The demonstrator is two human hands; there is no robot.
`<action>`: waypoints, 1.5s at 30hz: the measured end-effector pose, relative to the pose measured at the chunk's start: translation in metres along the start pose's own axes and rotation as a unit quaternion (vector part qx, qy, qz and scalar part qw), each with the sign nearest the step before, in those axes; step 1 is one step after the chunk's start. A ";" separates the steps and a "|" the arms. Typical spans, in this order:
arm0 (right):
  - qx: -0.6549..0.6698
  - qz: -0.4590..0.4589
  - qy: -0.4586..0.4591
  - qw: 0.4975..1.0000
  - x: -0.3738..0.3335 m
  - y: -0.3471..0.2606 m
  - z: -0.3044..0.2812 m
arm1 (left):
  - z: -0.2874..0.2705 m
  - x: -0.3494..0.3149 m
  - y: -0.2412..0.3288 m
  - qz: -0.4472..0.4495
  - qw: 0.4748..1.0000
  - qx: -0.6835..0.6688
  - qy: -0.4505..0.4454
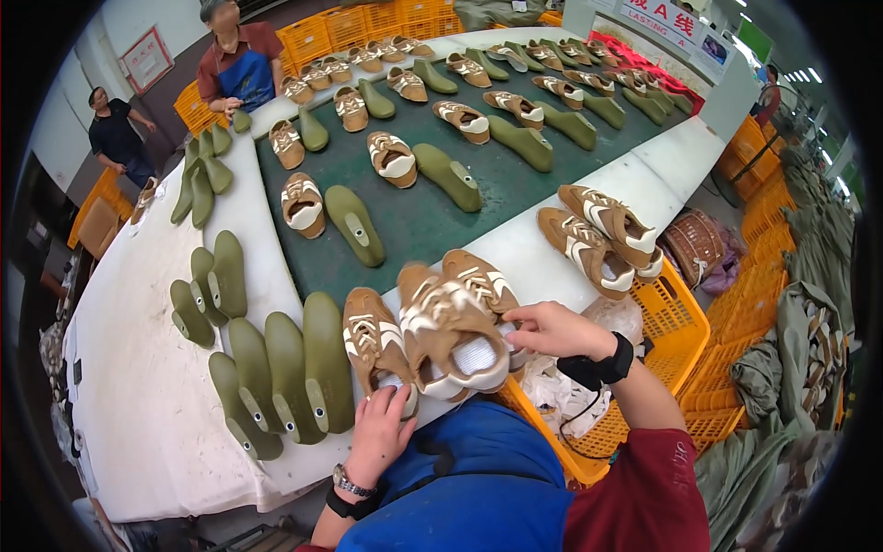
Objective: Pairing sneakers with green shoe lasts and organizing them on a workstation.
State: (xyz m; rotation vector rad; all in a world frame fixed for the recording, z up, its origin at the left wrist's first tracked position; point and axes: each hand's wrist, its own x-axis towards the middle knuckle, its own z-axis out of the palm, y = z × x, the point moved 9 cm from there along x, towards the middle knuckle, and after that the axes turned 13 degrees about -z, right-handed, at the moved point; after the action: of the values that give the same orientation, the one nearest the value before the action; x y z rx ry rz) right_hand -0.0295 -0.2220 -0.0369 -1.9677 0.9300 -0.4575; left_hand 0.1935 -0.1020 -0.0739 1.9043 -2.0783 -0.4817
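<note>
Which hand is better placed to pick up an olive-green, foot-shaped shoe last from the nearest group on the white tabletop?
Probably the left hand: it's at the heel of the brown laced shoe beside those lasts; the right hand is farther away, past more shoes.

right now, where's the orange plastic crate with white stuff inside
In the head view, the orange plastic crate sits right of centre, beside the white tabletop and the blue cloth apron, with the bare right forearm over it.
</note>
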 end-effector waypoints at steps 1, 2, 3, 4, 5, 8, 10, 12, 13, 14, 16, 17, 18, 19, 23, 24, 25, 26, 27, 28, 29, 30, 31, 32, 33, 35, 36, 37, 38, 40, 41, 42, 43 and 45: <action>-0.002 0.004 0.003 1.000 -0.001 0.003 -0.005 | 0.000 0.000 0.000 -0.010 1.000 -0.006 -0.003; -0.020 0.014 0.057 0.998 -0.001 0.011 -0.024 | 0.000 -0.002 0.000 -0.005 1.000 -0.009 -0.005; -0.039 0.026 0.113 0.992 -0.004 0.021 -0.047 | -0.002 -0.005 -0.001 -0.002 1.000 -0.012 0.003; -0.228 -0.007 0.189 0.955 -0.011 0.021 -0.084 | -0.004 -0.008 -0.003 0.000 1.000 -0.014 0.012; -0.275 0.041 0.267 0.923 -0.025 0.031 -0.118 | -0.004 -0.010 -0.003 0.005 1.000 -0.005 0.016; -0.555 0.086 0.301 0.771 -0.058 0.047 -0.177 | -0.003 -0.008 -0.001 0.010 1.000 0.003 0.008; -0.536 0.222 0.188 0.793 -0.071 0.101 -0.189 | -0.002 -0.004 0.000 0.019 1.000 0.003 0.006; -0.548 0.218 0.164 0.791 -0.071 0.116 -0.197 | 0.000 -0.002 0.001 0.024 1.000 0.004 0.002; -0.558 0.212 0.139 0.790 -0.068 0.120 -0.196 | 0.003 0.001 0.001 0.024 1.000 -0.004 -0.006; -0.559 0.213 0.139 0.789 -0.070 0.121 -0.199 | 0.005 0.005 0.002 0.025 1.000 -0.013 -0.014; -0.539 0.114 0.209 0.808 -0.048 0.063 -0.192 | 0.000 0.004 -0.003 0.018 1.000 -0.010 -0.004; -0.510 0.058 0.239 0.824 -0.036 0.030 -0.182 | -0.004 0.001 -0.006 0.017 1.000 -0.007 0.006; -0.469 0.029 0.253 0.846 -0.023 0.008 -0.170 | -0.008 -0.001 -0.012 -0.008 1.000 -0.003 0.017; -0.430 -0.030 0.255 0.866 -0.019 -0.010 -0.153 | -0.006 -0.003 -0.009 0.003 1.000 -0.001 0.013; -0.357 -0.103 0.132 0.919 -0.011 -0.029 -0.060 | 0.001 -0.016 -0.015 0.026 0.992 -0.056 0.110; -0.371 -0.122 0.093 0.916 -0.014 -0.026 -0.037 | 0.005 -0.015 -0.011 0.029 0.989 -0.075 0.124; -0.365 -0.075 0.015 0.928 -0.014 -0.008 -0.017 | 0.009 -0.020 -0.012 0.032 0.981 -0.076 0.176; -0.305 -0.011 -0.051 0.951 -0.014 0.033 -0.005 | 0.015 -0.012 -0.008 0.017 0.990 -0.108 0.087; -0.358 -0.007 -0.091 0.929 -0.014 0.065 -0.009 | 0.016 -0.025 -0.006 -0.001 0.980 -0.081 0.180; -0.283 0.104 -0.187 0.935 -0.011 0.010 0.009 | 0.029 -0.029 -0.006 -0.021 0.979 -0.049 0.198; -0.282 0.081 -0.229 0.928 0.023 0.007 0.037 | 0.040 -0.025 -0.010 -0.052 0.987 -0.063 0.137; -0.273 0.052 -0.258 0.925 0.041 -0.006 0.060 | 0.041 -0.028 -0.010 -0.067 0.986 -0.073 0.134; -0.264 0.023 -0.279 0.923 0.057 -0.015 0.078 | 0.041 -0.031 -0.012 -0.080 0.982 -0.074 0.152; -0.252 -0.004 -0.298 0.921 0.071 -0.024 0.096 | 0.041 -0.035 -0.014 -0.091 0.979 -0.074 0.169; -0.240 -0.027 -0.311 0.919 0.084 -0.028 0.111 | 0.041 -0.038 -0.018 -0.106 0.976 -0.073 0.176; -0.212 -0.074 -0.332 0.916 0.108 -0.037 0.142 | 0.041 -0.044 -0.020 -0.108 0.977 -0.068 0.170; -0.196 -0.095 -0.338 0.915 0.123 -0.037 0.157 | 0.042 -0.041 -0.022 -0.116 0.976 -0.064 0.175; -0.178 -0.118 -0.341 0.915 0.137 -0.039 0.172 | 0.044 -0.038 -0.020 -0.111 0.976 -0.059 0.175; -0.160 -0.142 -0.343 0.915 0.151 -0.041 0.187 | 0.047 -0.037 -0.018 -0.106 0.977 -0.054 0.175; -0.131 -0.170 -0.332 0.919 0.176 -0.038 0.201 | 0.055 -0.034 -0.015 -0.096 0.980 -0.056 0.163; -0.117 -0.179 -0.320 0.923 0.186 -0.034 0.201 | 0.056 -0.034 -0.012 -0.074 0.980 -0.068 0.169; -0.100 -0.188 -0.309 0.927 0.195 -0.027 0.202 | 0.057 -0.033 -0.005 -0.054 0.980 -0.077 0.173; -0.088 -0.188 -0.288 0.935 0.198 -0.012 0.187 | 0.046 -0.035 0.007 -0.045 0.984 -0.078 0.156; -0.078 -0.164 -0.214 0.960 0.189 0.037 0.116 | 0.013 -0.055 0.011 0.067 0.939 -0.141 0.305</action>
State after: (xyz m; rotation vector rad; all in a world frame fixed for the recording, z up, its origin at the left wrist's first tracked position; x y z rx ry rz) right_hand 0.1498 -0.3121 -0.1377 -2.2541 0.3766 -0.1282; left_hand 0.1834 -0.0462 -0.0800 1.4848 -1.6127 -0.1182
